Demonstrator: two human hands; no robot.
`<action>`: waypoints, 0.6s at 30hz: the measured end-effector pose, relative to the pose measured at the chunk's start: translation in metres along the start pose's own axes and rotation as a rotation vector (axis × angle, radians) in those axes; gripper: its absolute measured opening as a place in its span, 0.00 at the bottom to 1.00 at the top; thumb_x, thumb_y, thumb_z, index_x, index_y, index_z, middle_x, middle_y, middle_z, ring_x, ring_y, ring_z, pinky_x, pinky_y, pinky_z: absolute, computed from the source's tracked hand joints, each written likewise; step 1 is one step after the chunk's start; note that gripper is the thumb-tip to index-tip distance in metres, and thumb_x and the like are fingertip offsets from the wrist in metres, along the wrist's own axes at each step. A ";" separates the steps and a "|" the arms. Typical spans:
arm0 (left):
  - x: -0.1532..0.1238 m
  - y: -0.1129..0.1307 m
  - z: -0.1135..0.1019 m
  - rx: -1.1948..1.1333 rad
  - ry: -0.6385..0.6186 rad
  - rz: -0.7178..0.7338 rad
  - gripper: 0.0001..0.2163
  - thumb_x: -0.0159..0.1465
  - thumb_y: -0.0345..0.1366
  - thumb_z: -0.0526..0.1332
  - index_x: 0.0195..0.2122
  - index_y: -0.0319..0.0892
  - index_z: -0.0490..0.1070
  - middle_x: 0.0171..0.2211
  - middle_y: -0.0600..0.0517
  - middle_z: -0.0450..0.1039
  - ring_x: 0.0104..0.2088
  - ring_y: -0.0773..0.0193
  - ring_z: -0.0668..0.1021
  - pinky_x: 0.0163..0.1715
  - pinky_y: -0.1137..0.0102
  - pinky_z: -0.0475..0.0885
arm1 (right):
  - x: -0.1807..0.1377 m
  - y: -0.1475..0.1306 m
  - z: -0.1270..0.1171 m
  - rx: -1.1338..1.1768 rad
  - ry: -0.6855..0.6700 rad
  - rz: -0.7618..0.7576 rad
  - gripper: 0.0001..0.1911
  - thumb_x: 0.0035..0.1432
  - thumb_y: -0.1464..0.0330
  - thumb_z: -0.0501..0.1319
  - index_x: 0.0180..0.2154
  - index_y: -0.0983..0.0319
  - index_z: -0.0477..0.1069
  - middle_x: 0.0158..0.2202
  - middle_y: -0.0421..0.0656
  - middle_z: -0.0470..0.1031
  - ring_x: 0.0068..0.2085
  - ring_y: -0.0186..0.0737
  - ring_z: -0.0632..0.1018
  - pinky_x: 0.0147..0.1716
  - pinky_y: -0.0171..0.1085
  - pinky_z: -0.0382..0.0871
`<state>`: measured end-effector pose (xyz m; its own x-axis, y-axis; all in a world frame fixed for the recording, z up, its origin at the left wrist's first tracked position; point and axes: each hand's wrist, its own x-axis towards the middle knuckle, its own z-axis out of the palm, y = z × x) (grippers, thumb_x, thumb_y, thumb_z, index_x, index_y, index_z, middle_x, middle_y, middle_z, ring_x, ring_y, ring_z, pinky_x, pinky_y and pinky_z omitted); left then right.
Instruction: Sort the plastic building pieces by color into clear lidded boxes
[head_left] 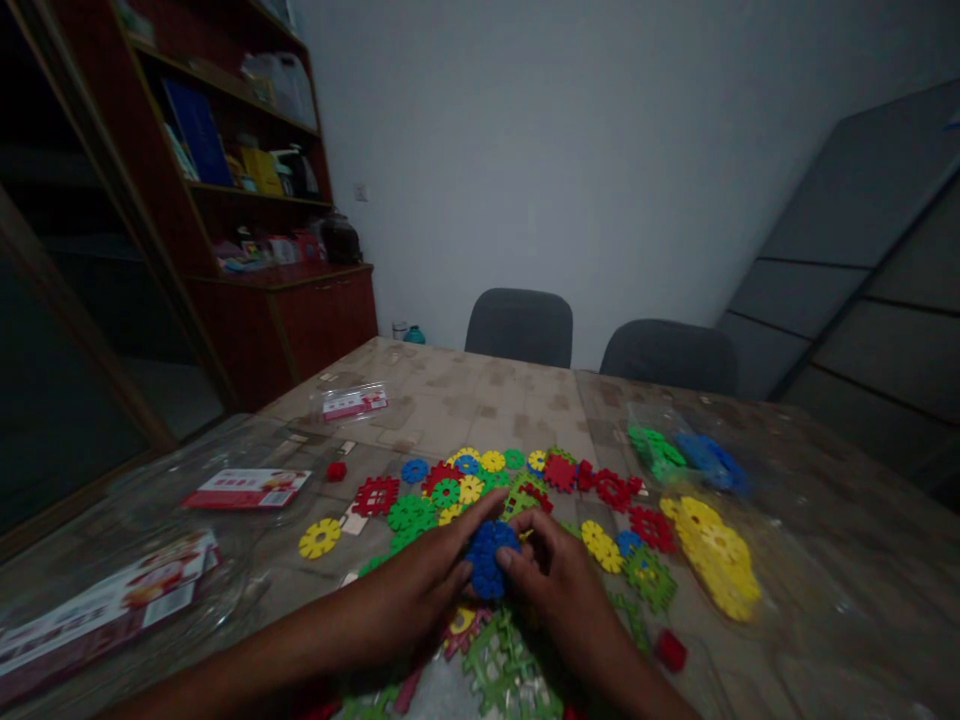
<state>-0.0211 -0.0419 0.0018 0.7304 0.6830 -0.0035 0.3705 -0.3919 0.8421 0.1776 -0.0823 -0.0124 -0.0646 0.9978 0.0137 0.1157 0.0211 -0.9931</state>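
Blue toothed plastic discs (490,560), clustered, are held between both hands above the brown patterned tabletop (517,400). Left hand (429,562): fingers and thumb gripping the cluster's left side. Right hand (561,572): thumb and curled fingers pinching its right. Loose green notched plastic discs (411,513) lie near the left hand; bagged yellow plastic discs (716,555), farther right.

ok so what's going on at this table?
A person holds some blue pieces between the left hand and right hand; how they join is too blurred to tell. Loose green pieces, with red, yellow and blue ones among them, are spread over the table around the hands. To the right, a batch of yellow pieces lies in clear plastic. Clear packaging with printed labels is off to the left.
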 end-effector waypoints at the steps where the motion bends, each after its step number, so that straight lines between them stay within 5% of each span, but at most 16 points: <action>1: -0.001 0.000 0.000 -0.007 -0.001 0.005 0.31 0.71 0.33 0.53 0.74 0.54 0.45 0.74 0.53 0.46 0.72 0.50 0.53 0.70 0.50 0.47 | 0.000 0.000 0.000 -0.004 -0.005 0.001 0.12 0.54 0.60 0.63 0.34 0.60 0.68 0.24 0.33 0.62 0.26 0.34 0.64 0.26 0.33 0.57; 6: 0.000 0.001 0.001 -0.072 0.034 -0.004 0.30 0.71 0.35 0.55 0.72 0.56 0.48 0.73 0.51 0.49 0.72 0.46 0.53 0.69 0.47 0.46 | 0.001 -0.001 -0.001 0.025 -0.017 -0.021 0.11 0.51 0.61 0.64 0.31 0.60 0.67 0.25 0.34 0.64 0.27 0.34 0.64 0.27 0.34 0.58; 10: 0.003 0.001 -0.003 -0.275 0.008 -0.055 0.32 0.71 0.41 0.57 0.73 0.52 0.45 0.61 0.42 0.71 0.59 0.43 0.73 0.58 0.48 0.67 | 0.003 -0.014 -0.017 -0.016 -0.009 -0.033 0.12 0.53 0.59 0.64 0.35 0.59 0.67 0.28 0.37 0.69 0.29 0.37 0.70 0.29 0.35 0.62; 13: 0.005 0.000 -0.009 -0.334 -0.009 -0.074 0.33 0.71 0.43 0.57 0.73 0.51 0.42 0.54 0.42 0.75 0.49 0.47 0.79 0.48 0.55 0.73 | 0.007 -0.040 -0.051 -0.199 0.150 -0.111 0.13 0.54 0.57 0.64 0.35 0.59 0.69 0.28 0.37 0.70 0.29 0.37 0.72 0.29 0.36 0.64; 18: 0.005 0.004 -0.020 -0.171 0.062 -0.037 0.31 0.70 0.41 0.58 0.71 0.51 0.47 0.57 0.42 0.71 0.58 0.48 0.73 0.56 0.55 0.69 | 0.022 -0.082 -0.148 -0.462 0.590 -0.243 0.16 0.48 0.56 0.66 0.34 0.59 0.69 0.27 0.39 0.73 0.25 0.38 0.73 0.26 0.37 0.65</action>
<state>-0.0272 -0.0281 0.0161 0.6793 0.7338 -0.0070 0.2893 -0.2591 0.9215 0.3138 -0.0529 0.0871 0.3811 0.8277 0.4120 0.5742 0.1374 -0.8071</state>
